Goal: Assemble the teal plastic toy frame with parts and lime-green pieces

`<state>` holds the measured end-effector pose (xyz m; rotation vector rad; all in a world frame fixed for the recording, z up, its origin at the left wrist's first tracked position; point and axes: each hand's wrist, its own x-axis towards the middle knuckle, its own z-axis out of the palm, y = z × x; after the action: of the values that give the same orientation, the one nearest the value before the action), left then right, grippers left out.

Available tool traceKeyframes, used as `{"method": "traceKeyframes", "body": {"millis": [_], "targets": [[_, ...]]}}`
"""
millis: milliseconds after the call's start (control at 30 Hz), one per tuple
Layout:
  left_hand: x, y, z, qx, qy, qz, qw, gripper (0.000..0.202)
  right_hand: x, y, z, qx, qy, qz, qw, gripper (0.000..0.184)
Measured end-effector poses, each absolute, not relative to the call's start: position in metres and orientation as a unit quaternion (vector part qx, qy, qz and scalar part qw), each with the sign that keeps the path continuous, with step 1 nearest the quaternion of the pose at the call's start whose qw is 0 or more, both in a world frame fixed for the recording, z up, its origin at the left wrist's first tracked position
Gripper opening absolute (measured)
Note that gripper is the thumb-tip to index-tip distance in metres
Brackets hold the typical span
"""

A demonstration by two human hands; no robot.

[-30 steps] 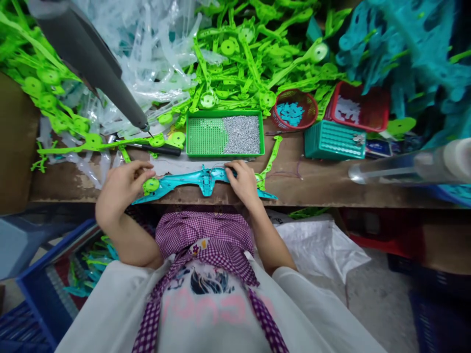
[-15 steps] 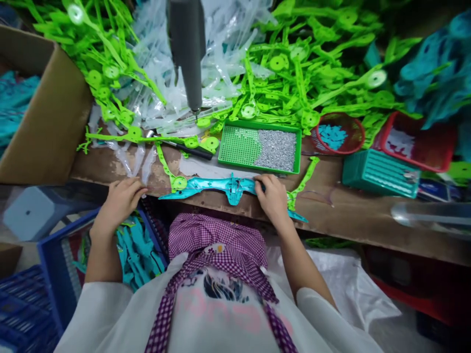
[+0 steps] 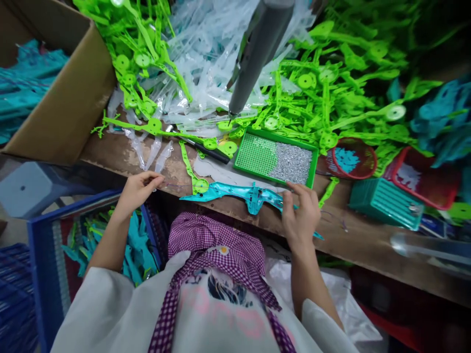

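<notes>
A long teal plastic part (image 3: 235, 191) lies along the front edge of the wooden bench (image 3: 368, 235), with a green disc piece (image 3: 201, 185) at its left end. My right hand (image 3: 300, 212) rests on the part's right section, fingers curled onto it. My left hand (image 3: 138, 189) is at the bench edge to the left, apart from the part, with fingertips pinched together on something thin that I cannot make out. Just behind the part sits a green tray (image 3: 253, 152), half covered with small silver screws.
A grey hanging screwdriver (image 3: 253, 59) points down over the bench. Behind are heaps of green parts (image 3: 324, 83) and clear parts (image 3: 206, 54), and a black pen (image 3: 209, 152). Red basket (image 3: 368, 169), teal basket (image 3: 382, 201), red tray (image 3: 447, 198) stand right. Cardboard box (image 3: 62, 98) and blue crate (image 3: 40, 255) stand left.
My left hand has let go of the green disc and moved left to the bench edge. My right hand has slid right along the teal part. The view has swung left.
</notes>
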<state>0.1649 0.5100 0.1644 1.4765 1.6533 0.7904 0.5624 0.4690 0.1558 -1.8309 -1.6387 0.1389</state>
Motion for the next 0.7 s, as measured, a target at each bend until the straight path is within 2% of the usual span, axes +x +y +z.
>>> {"method": "traceKeyframes", "body": {"millis": [100,200,300,367,567,700], "targets": [[0.182,0.509,0.172,0.576,0.626,0.344,0.397,0.031,0.491,0.480,0.191,-0.593,-0.679,0.160,0.403,0.032],[0.196,0.508,0.179,0.561,0.607,0.377,0.419,0.028,0.428,0.502,0.196,-0.451,-0.727,0.365,0.366,0.040],[0.201,0.507,0.180,0.544,0.601,0.406,0.421,0.028,0.399,0.520,0.184,-0.410,-0.695,0.493,0.325,0.033],[0.201,0.507,0.176,0.544,0.602,0.407,0.419,0.029,0.396,0.526,0.177,-0.427,-0.667,0.526,0.311,0.027],[0.198,0.507,0.170,0.628,0.560,0.322,0.435,0.024,0.406,0.540,0.175,-0.457,-0.598,0.567,0.335,0.022],[0.208,0.503,0.177,0.641,0.605,0.348,0.320,0.024,0.409,0.539,0.173,-0.490,-0.596,0.536,0.343,0.021]]}}
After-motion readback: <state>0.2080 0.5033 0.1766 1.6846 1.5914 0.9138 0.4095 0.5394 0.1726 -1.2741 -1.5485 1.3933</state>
